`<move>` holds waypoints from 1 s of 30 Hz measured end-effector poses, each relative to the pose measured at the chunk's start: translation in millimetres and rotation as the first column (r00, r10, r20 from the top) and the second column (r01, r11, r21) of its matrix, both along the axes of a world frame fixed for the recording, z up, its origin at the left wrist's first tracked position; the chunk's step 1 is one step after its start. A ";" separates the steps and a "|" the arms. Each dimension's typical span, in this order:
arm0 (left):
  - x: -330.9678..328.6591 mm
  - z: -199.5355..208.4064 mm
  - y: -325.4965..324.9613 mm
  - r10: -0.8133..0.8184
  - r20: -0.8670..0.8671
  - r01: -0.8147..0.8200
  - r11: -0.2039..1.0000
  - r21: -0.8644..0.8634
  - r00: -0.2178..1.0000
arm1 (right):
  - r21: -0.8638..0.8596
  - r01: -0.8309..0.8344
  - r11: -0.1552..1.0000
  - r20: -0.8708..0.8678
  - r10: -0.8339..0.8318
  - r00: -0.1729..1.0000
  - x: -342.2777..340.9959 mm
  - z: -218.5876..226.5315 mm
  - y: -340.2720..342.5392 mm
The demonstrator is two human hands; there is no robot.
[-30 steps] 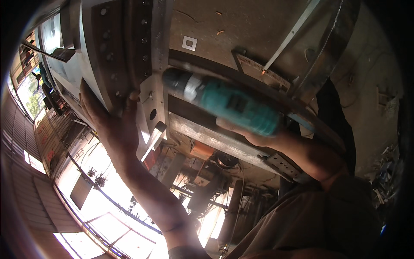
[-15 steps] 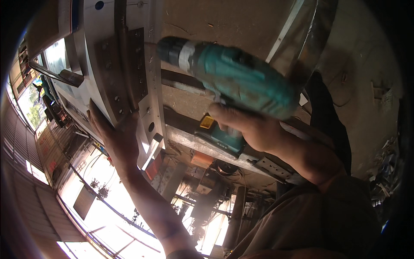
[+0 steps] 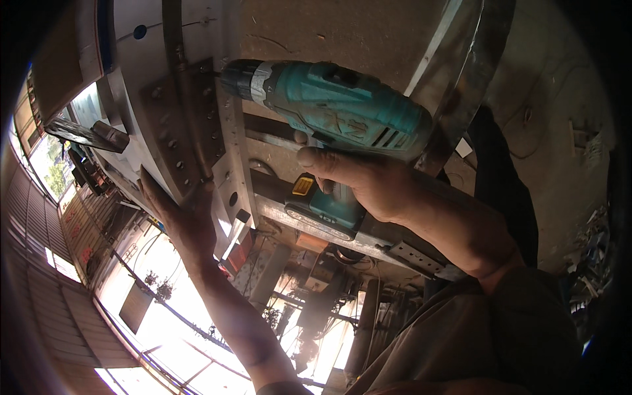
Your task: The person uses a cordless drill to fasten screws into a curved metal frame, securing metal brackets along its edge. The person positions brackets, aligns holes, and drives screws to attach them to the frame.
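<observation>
A teal cordless drill [image 3: 349, 108] is gripped in my right hand [image 3: 368, 181], with its black chuck pointing left. The bit reaches the dark metal plate [image 3: 172, 141], which has rows of holes and a raised rib down its middle; whether the tip sits in a hole I cannot tell. The drill's battery [image 3: 322, 209] hangs below my fist. At the plate's lower end my left hand [image 3: 184, 220] wraps round its edge and the pale metal panel [image 3: 128, 39] behind it, some fingers hidden from sight.
Metal frame bars [image 3: 280, 131] run to the right beneath the drill. A long dark beam [image 3: 471, 72] stands at the upper right over the concrete floor [image 3: 559, 85]. A flat metal bar [image 3: 237, 234] juts out beside my left hand. Scrap [image 3: 589, 257] lies piled at the far right.
My right hand has brought the drill leftward, so the bit is now closer to or against the plate. My left hand stays at the plate's lower end.
</observation>
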State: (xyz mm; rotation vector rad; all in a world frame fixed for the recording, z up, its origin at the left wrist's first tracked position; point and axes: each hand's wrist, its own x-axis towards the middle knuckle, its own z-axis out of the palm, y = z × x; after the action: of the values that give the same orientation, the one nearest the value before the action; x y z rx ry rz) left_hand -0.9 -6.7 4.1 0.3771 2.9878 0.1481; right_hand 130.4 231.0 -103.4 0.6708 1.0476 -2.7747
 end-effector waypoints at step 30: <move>2.0 3.3 5.4 0.029 -0.025 -0.031 0.998 -0.057 0.999 | -0.003 0.043 0.999 -0.032 -0.043 0.999 -5.3 -1.2 3.5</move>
State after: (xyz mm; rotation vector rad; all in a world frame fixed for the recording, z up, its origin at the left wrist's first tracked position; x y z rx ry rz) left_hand 1.1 -1.3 7.4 0.3301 3.0144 0.0609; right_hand 125.1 234.5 -104.6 0.6585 1.0484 -2.8313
